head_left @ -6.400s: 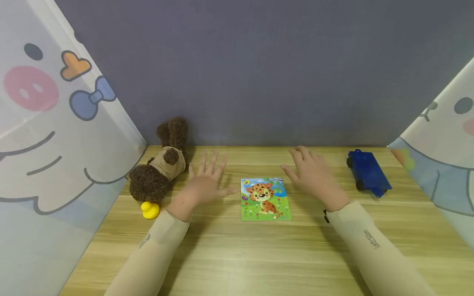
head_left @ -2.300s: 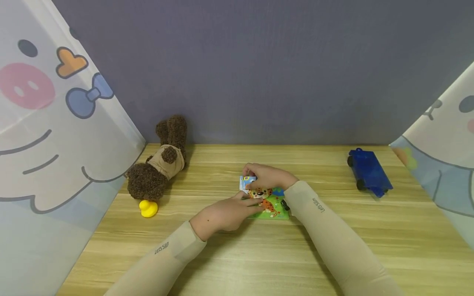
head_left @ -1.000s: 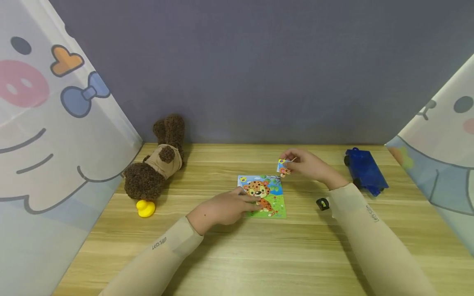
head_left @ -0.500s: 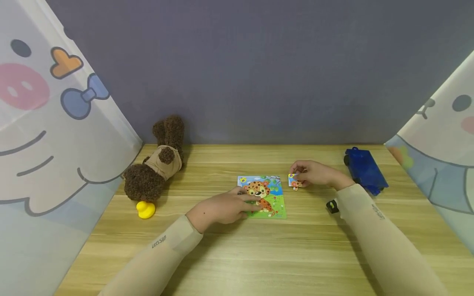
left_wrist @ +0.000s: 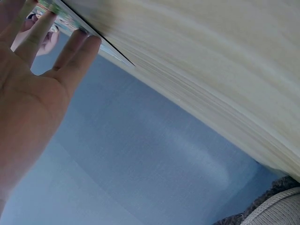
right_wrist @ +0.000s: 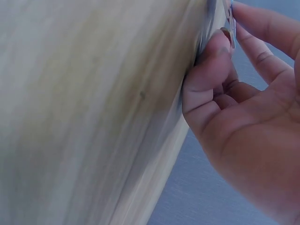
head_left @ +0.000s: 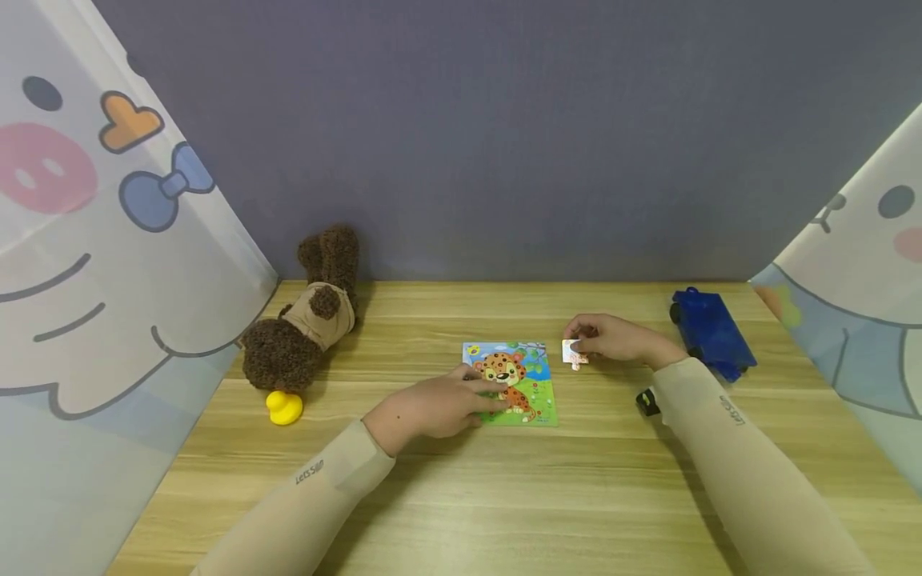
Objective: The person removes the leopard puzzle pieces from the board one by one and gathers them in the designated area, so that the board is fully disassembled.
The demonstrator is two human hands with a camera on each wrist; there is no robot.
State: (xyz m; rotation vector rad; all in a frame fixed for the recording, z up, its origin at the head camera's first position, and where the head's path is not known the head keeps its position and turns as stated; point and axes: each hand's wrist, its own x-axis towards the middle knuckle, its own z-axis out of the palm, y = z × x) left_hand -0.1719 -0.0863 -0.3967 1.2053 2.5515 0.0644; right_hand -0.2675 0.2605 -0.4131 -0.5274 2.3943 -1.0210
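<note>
A square jigsaw puzzle (head_left: 539, 396) with a cartoon leopard picture lies flat in mid-table. My left hand (head_left: 425, 406) rests on its lower left part, fingers stretched across the leopard. In the left wrist view the straight fingers of the left hand (left_wrist: 35, 89) reach over the puzzle's edge. To the right of the puzzle, my right hand (head_left: 615, 339) pinches a small puzzle piece (head_left: 572, 353) with a knob at its lower side; light glares off its face. The right wrist view shows the piece (right_wrist: 231, 26) nearly edge-on between the thumb and fingers of the right hand (right_wrist: 253, 117), close over the tabletop.
A brown plush toy (head_left: 317, 316) lies at the back left, a yellow rubber duck (head_left: 284, 408) beside its head. At the back right sits a blue toy cart (head_left: 713, 332). A grey wall (head_left: 461, 160) rises behind the wooden table (head_left: 461, 512).
Both hands were apart from the puzzle at first. The left came to rest on it. The right took the piece from the upper left corner and carried it right, then lowered it.
</note>
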